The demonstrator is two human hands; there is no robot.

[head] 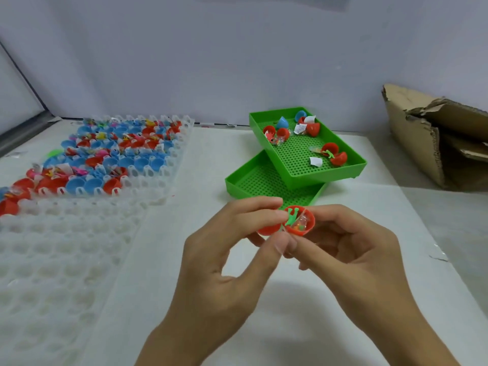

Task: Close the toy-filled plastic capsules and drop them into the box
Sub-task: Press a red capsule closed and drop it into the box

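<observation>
Both hands hold one open red capsule point(303, 228) above the table, near the middle of the view. Its two halves hang side by side, and a green toy point(371, 217) with a clear wrapper sits in the right half. My left hand point(232, 260) pinches the left half between thumb and forefinger. My right hand point(351, 257) curls its fingers round the right half. The cardboard box point(422, 138) stands at the far right with its flaps open.
Two stacked green perforated trays point(298, 151) lie behind the hands; the upper one holds several open red and blue capsules with toys. A clear cell rack point(111, 154) on the left holds many red and blue capsule halves. An empty clear rack point(52, 260) lies nearer.
</observation>
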